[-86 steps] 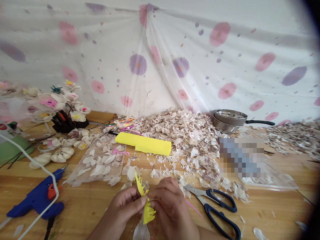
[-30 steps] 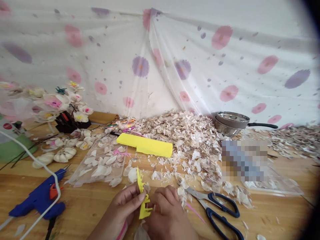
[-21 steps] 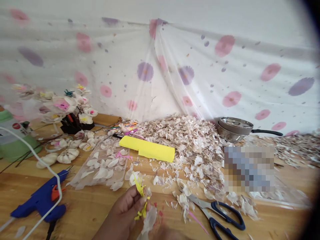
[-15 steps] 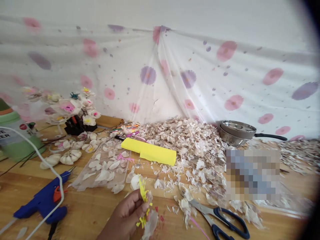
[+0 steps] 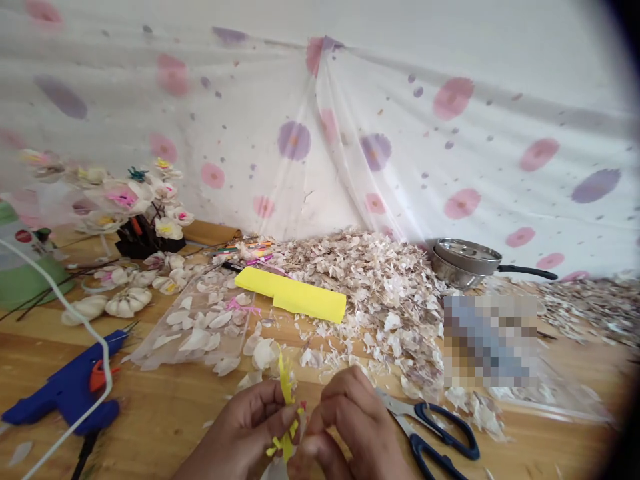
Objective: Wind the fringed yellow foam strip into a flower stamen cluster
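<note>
Fringed yellow paper, upright between left hand and right hand, grasped

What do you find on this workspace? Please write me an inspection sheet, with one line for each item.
Surface: wooden table, scattered with pale petal scraps.
Job's things: fringed yellow paper strip; folded yellow paper farther back; scissors right of the hands.
Clutter: large heap of petal scraps; loose petals on a clear plastic sheet.
Hands: left hand pinches the strip; right hand holds its lower end.
Cables: white cable curves over the blue glue gun; black cord below it.
Surroundings: flowered sheer curtain, artificial flowers, steel saucepan.
Other people: nothing seen.
</note>
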A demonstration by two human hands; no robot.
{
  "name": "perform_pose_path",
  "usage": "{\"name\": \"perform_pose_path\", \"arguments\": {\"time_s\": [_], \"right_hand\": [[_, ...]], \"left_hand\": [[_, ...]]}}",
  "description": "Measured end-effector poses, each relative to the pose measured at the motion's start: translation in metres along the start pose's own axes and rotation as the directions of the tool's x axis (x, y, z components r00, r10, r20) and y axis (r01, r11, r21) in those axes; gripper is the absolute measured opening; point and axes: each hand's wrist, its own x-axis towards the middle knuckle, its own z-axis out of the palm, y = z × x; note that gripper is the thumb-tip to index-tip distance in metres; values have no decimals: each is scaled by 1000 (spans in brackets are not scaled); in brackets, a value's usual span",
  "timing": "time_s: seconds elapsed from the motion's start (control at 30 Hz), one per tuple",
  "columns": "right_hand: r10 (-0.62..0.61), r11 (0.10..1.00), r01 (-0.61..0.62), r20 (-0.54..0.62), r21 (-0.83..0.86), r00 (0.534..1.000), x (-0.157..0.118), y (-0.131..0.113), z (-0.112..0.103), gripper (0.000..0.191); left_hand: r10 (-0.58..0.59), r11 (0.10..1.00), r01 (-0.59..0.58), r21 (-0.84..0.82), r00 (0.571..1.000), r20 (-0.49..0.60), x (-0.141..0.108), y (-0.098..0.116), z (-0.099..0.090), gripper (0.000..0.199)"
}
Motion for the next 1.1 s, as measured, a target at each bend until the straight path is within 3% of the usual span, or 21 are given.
{"name": "perform_pose_path", "arguments": {"time_s": [0.1,0.27,0.4,0.57,0.83,1.1], "right_hand": [[-31,991,24,-53,-134,998,1,15,10,24],[-104,978,109,36,-177,994,-4,18,10,8],[-180,966,187,54,-181,982,-4,19,11,16],[-269,942,262,-4,-210,963,-2,20,13,28],[-269,946,259,-27,-193,963,-3,21,13,23],[-260,948,254,-6,-193,966,-4,19,13,23]], "left_hand": [[-12,996,15,-86,1000,29,1,-5,-2,29],[-45,987,48,-151,999,29,1,-2,3,33],[-50,978,50,-205,999,5,1,0,5,32],[-46,971,64,-229,996,81,4,-5,-2,30],[-93,963,117,-245,990,104,5,-14,-6,34],[-47,979,66,-194,994,102,4,-14,-5,30]]}}
